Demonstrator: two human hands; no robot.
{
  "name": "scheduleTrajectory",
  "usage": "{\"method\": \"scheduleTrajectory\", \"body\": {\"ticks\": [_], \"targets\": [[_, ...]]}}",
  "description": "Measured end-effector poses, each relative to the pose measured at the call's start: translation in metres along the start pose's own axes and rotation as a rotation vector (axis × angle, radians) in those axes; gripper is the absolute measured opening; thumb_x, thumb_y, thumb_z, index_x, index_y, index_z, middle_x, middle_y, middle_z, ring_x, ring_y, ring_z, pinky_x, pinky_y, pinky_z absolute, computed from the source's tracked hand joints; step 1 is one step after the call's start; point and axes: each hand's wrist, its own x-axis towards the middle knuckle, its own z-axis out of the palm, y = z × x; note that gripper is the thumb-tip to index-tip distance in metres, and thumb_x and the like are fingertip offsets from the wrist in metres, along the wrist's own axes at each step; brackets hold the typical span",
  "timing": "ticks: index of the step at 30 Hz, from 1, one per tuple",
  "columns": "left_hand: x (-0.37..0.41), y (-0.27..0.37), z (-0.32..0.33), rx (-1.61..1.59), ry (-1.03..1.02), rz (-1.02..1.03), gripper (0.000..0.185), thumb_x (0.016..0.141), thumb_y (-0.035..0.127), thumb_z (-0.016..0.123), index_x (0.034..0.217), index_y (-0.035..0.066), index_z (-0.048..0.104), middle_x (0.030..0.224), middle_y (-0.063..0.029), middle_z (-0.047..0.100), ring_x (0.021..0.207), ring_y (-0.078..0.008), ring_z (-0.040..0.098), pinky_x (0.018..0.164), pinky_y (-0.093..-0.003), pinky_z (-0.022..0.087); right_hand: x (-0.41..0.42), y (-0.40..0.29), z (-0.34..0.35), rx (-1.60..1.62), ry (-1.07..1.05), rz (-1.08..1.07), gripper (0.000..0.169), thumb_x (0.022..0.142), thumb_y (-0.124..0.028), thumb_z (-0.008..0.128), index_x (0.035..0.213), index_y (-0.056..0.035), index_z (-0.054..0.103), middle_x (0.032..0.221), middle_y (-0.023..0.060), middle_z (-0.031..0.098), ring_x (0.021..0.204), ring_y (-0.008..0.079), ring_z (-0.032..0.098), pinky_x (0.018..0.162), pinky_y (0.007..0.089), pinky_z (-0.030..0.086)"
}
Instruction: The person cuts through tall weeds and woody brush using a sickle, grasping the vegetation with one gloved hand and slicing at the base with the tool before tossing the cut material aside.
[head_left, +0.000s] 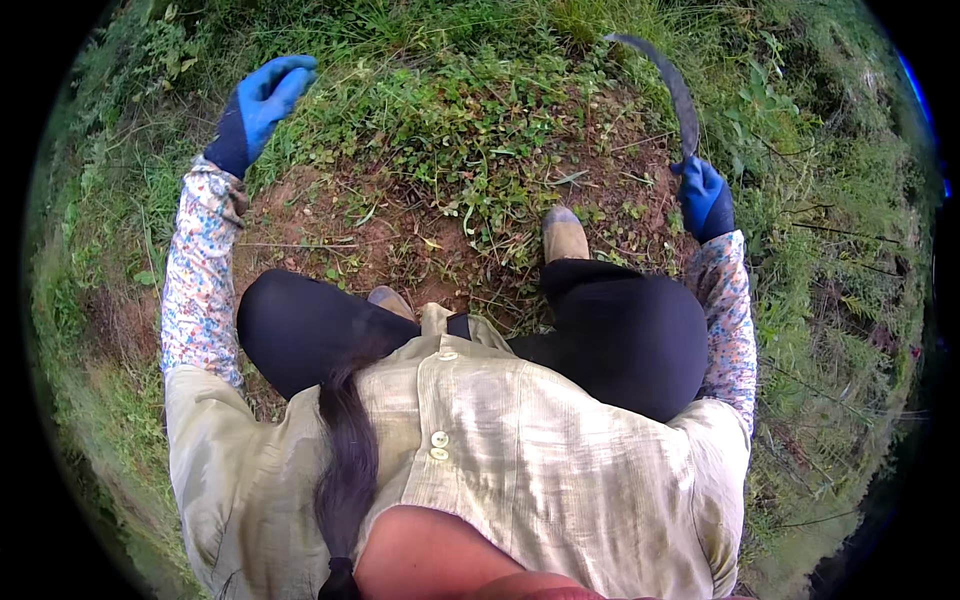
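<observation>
My right hand (703, 196), in a blue work glove, grips a sickle (676, 94) at the right. Its curved, dark metal blade rises from my fist and bends left, the tip over grass; the handle is hidden in my fingers. My left hand (264, 105), gloved in the same blue, hovers at the upper left near the grass. Its thumb and fingers are slightly apart, and nothing shows between them. Between the two hands spreads a patch of low leafy weeds (465, 127) on reddish soil.
Bare brown soil (292, 214) with loose cut stems lies before my bent knees. My right shoe (566, 234) stands at the weeds' edge; my left shoe (391, 301) is partly hidden. Taller grass and brush (832, 195) grow on the right, with thin dark twigs among them.
</observation>
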Motion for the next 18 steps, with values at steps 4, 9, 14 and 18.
{"method": "scheduleTrajectory", "body": {"ticks": [4,9,14,18], "targets": [[0.081,0.040,0.119,0.416,-0.279,0.171,0.027,0.087,0.020,0.056,0.107,0.002,0.058,0.100,-0.0105,0.062,0.093,-0.0191,0.058,0.084,-0.0318,0.046,0.009,0.114,0.006,0.063,0.062,0.310,0.034,0.092,-0.032,0.045,0.091,-0.0015,0.061,0.056,0.0017,0.051,0.046,0.0105,0.046,0.045,0.0264,0.037],[0.129,0.028,0.220,0.481,-0.469,0.216,0.024,0.083,0.022,0.058,0.092,0.001,0.061,0.090,-0.0158,0.062,0.086,-0.0303,0.060,0.077,-0.0386,0.047,0.044,0.159,0.061,-0.516,0.153,0.194,0.025,0.087,-0.026,0.050,0.094,-0.0032,0.059,0.074,0.0167,0.062,0.065,0.0322,0.061,0.060,0.0406,0.048],[0.136,0.008,0.258,0.609,-0.823,-0.089,0.026,0.082,0.025,0.059,0.084,0.000,0.063,0.080,-0.0167,0.061,0.074,-0.0320,0.059,0.068,-0.0408,0.047,0.065,0.108,0.102,-0.554,-0.283,-0.157,0.024,0.087,-0.028,0.050,0.096,-0.0076,0.057,0.085,0.0205,0.062,0.075,0.0374,0.060,0.065,0.0459,0.048],[0.141,0.013,0.252,0.447,-0.812,-0.503,0.027,0.082,0.029,0.061,0.089,0.004,0.064,0.082,-0.0109,0.066,0.074,-0.0209,0.062,0.070,-0.0345,0.048,0.096,0.093,0.100,-0.381,-0.433,-0.266,0.024,0.089,-0.029,0.048,0.098,-0.0089,0.057,0.082,0.0208,0.062,0.073,0.0387,0.060,0.065,0.0464,0.048]]}}
